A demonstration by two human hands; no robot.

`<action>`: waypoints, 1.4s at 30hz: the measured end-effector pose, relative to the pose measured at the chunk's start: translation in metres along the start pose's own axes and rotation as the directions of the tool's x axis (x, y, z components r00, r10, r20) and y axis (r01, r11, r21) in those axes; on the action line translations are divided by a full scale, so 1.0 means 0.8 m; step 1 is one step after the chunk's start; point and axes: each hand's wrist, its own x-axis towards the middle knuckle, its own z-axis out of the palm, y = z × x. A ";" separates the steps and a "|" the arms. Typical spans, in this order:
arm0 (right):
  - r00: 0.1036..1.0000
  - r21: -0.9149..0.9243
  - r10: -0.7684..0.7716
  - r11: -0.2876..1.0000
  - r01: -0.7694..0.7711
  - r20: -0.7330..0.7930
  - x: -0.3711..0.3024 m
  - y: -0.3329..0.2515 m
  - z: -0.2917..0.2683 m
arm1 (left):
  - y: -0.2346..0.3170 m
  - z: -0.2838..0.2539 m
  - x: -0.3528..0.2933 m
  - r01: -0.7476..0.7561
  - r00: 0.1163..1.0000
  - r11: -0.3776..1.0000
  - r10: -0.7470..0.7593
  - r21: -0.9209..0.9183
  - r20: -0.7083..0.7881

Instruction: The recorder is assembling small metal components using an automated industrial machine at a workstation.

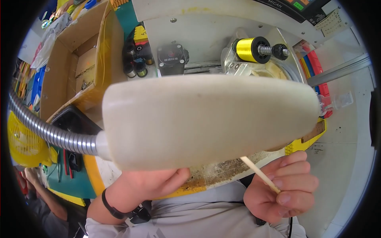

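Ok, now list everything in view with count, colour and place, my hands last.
Gooseneck-mounted housing: 1, cream, across the centre
Flexible metal neck: 1, silver, left
Stick: 1, pale, lower right of centre
Large spool: 1, yellow-wound, upper right
Smaller spools: several, mostly dark, upper left
Motor-like block: 1, black, above centre
Cardboard box: 1, brown, upper left
Plastic bag: 1, whitish, upper left
Slatted plastic item: 1, yellow, far left
Control panel: 1, black, top right
Co-worker: 1, dark clothing, lower left
Wristband: 1, black, lower left
Left hand: 1, bare, below the housing, partly hidden; grip unclear
Right hand: 1, bare, lower right, holding the stick
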 end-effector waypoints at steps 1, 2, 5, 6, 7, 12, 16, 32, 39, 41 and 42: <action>1.000 0.000 0.000 1.000 0.000 0.000 0.000 -0.001 -0.002 | 0.000 0.000 0.000 0.000 1.000 1.000 0.000 0.000 0.000; 0.999 0.009 0.010 1.000 -0.010 0.033 -0.001 -0.004 -0.005 | 0.000 0.001 -0.001 0.007 1.000 1.000 -0.007 -0.030 -0.001; 1.000 0.038 -0.024 0.999 0.025 -0.009 -0.004 0.000 -0.002 | 0.001 0.002 0.000 0.008 1.000 0.999 -0.008 -0.053 -0.011; 0.994 0.054 -0.067 0.996 0.072 -0.085 -0.004 0.002 0.000 | 0.002 0.002 0.000 0.002 1.000 0.999 -0.003 -0.045 -0.021; 0.994 0.050 -0.066 0.996 0.071 -0.083 -0.002 0.000 0.000 | 0.001 0.002 0.000 0.001 1.000 0.999 -0.002 -0.049 -0.019; 1.000 -0.026 0.021 0.999 -0.021 -0.018 0.003 -0.003 0.006 | -0.002 0.002 -0.002 0.008 1.000 1.000 -0.008 -0.005 0.003; 0.998 0.031 0.012 0.999 -0.014 0.061 0.004 -0.008 -0.003 | -0.001 -0.001 0.000 -0.003 1.000 1.000 0.003 0.003 0.000; 0.938 -0.070 0.112 0.993 -0.094 0.328 -0.031 0.004 -0.029 | -0.003 -0.001 -0.001 -0.009 1.000 1.000 0.009 0.021 -0.002; 0.559 -0.372 0.356 0.924 -0.090 0.749 -0.041 0.015 -0.022 | -0.002 0.001 -0.002 -0.022 0.999 1.000 0.023 0.019 -0.031; 0.642 -0.399 0.363 0.912 -0.097 0.675 -0.045 0.017 -0.047 | -0.002 0.000 -0.003 -0.029 0.999 0.999 0.030 0.033 -0.043; 0.716 -0.423 0.368 0.899 -0.111 0.593 -0.049 0.020 -0.063 | -0.002 0.000 -0.004 -0.033 0.998 0.998 0.035 0.047 -0.050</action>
